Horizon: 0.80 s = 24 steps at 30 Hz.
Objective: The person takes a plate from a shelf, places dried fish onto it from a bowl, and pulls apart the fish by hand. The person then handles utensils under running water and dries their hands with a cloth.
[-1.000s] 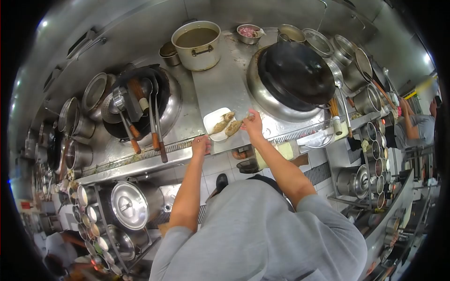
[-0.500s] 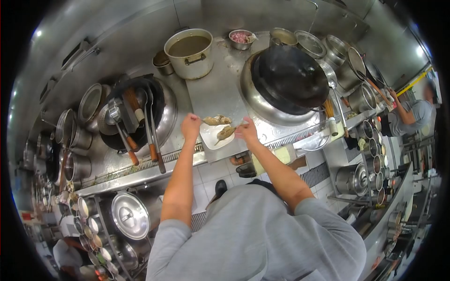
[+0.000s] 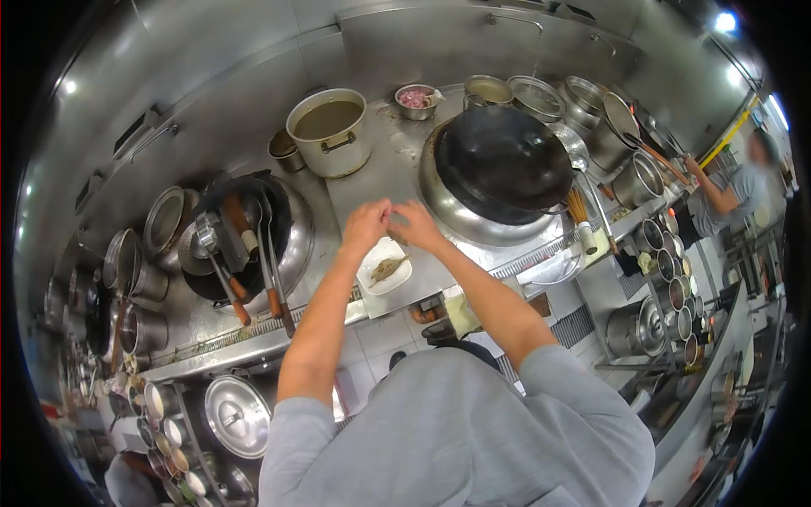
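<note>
A shiny stainless-steel counter (image 3: 390, 173) runs below a grey metal wall (image 3: 245, 110), bearing a dull silver two-handled pot (image 3: 346, 162) at left and a broad black wok (image 3: 507, 160) at right; another person in a grey shirt (image 3: 733, 201) stands far right. On a white rounded-square plate (image 3: 385, 288) near the counter's front edge lies a brown, elongated food piece (image 3: 388, 269), its long axis slanting from near left to far right. The left hand (image 3: 366, 226) and right hand (image 3: 414, 225) nearly meet above the plate's far side, fingers curled; whether either grips anything I cannot tell
</note>
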### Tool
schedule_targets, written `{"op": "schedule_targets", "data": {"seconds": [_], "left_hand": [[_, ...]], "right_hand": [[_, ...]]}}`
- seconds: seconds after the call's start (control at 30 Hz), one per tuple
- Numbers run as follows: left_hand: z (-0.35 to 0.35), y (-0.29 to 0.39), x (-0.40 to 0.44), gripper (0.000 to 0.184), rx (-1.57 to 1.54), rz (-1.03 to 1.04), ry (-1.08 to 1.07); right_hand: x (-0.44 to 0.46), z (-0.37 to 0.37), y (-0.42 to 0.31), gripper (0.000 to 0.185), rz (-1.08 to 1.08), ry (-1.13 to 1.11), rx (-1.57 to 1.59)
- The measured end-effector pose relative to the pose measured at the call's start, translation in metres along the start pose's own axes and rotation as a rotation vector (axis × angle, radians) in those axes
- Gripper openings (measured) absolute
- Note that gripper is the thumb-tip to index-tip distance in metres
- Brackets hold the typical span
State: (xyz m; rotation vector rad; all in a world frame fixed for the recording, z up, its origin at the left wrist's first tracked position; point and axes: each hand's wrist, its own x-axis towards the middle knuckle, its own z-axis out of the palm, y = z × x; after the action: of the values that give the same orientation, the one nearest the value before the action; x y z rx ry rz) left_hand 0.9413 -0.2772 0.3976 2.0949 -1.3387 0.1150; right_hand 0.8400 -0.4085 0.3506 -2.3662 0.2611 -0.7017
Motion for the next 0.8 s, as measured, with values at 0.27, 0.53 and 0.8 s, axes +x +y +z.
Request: {"op": "schedule_targets", "data": {"seconds": [0.27, 0.53, 0.8], "left_hand": [[-0.056, 0.028, 0.000, 0.008, 0.067, 0.183, -0.020], [-0.065, 0.025, -0.049, 0.037, -0.450, -0.210, 0.404], [0.007, 0.010, -0.111, 0.050, -1.436, -0.750, 0.254]], "right_hand": [[0.014, -0.022, -0.034, 0.034, -0.023, -0.093, 0.096], [0.009, -0.033, -0.065, 0.019, 0.166, 0.067, 0.540], [-0.005, -0.058, -0.062, 0.016, 0.481, 0.228, 0.981]]}}
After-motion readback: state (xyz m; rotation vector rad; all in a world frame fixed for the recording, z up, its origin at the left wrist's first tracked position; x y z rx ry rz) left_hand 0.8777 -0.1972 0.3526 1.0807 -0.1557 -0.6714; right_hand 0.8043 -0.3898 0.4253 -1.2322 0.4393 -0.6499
